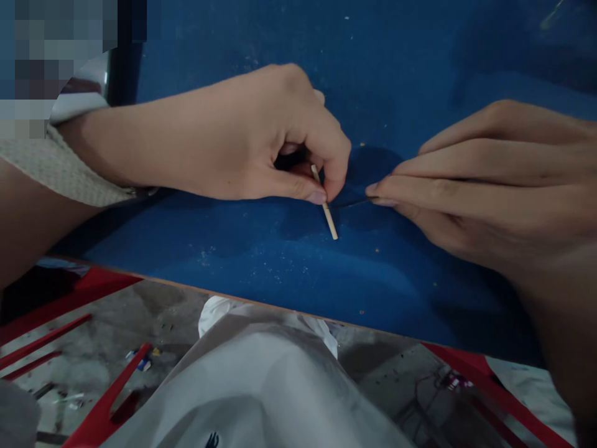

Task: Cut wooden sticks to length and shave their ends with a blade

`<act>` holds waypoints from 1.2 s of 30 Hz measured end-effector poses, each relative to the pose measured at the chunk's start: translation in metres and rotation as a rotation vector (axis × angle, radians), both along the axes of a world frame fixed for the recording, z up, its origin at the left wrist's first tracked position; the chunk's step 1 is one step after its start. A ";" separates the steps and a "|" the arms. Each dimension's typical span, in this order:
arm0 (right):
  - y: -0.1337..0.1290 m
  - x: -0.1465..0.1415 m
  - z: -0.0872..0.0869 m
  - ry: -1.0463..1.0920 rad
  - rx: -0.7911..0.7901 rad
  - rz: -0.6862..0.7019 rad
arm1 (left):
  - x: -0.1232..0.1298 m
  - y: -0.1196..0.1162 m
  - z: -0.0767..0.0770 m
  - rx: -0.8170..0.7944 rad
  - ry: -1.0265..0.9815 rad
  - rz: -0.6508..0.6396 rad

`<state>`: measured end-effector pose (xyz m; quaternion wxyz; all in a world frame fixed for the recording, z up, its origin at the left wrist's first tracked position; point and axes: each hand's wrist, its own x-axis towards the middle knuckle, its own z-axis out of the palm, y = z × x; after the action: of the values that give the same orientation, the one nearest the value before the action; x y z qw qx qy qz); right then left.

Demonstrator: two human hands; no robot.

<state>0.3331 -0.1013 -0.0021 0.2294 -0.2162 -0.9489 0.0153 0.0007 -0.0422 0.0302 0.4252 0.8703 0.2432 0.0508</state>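
Note:
My left hand [284, 137] pinches a short, thin wooden stick [330, 221] between thumb and index finger. The stick slants, its lower end pointing toward the table's near edge. From the stick a thin dark thread [349, 204] runs right to my right hand [466, 186]. The fingertips of that hand are pressed together on the thread's other end. Whether the thread is wound round the stick or only touches it, I cannot tell. Both hands are just over the blue tabletop [280, 261].
Pale specks and crumbs [289, 274] are scattered on the tabletop. Its near edge runs across above my lap, covered in light grey cloth [261, 373]. Red frame bars [107, 398] stand below at left and right. Litter [140, 359] lies on the grey floor.

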 end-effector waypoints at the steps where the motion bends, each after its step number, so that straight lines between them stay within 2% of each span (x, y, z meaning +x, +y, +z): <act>1: 0.002 0.002 -0.002 0.009 0.016 0.015 | 0.000 0.000 -0.001 0.001 0.012 0.000; 6: 0.004 0.002 -0.002 0.016 0.046 0.035 | -0.005 0.000 -0.005 0.010 -0.005 0.012; 11: 0.000 0.001 0.003 -0.005 -0.013 -0.002 | -0.007 0.000 -0.005 0.084 0.026 0.011; 15: -0.001 0.002 0.001 0.017 0.023 0.025 | -0.006 -0.002 -0.004 0.096 0.046 0.022; 19: -0.003 0.000 0.000 -0.001 0.021 -0.062 | -0.007 -0.002 -0.004 0.050 0.026 0.021; 25: -0.006 -0.013 0.006 -0.077 0.170 -0.023 | -0.003 -0.004 0.000 0.050 0.043 0.038; 32: -0.005 -0.041 0.006 -0.023 0.299 0.014 | -0.004 -0.003 -0.002 0.051 0.022 0.044; 36: -0.003 -0.027 0.001 0.058 0.181 -0.011 | -0.005 -0.002 -0.002 0.011 0.013 0.035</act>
<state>0.3059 -0.1045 -0.0007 0.2756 -0.1992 -0.9382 -0.0652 -0.0043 -0.0439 0.0281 0.4179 0.8685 0.2611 0.0539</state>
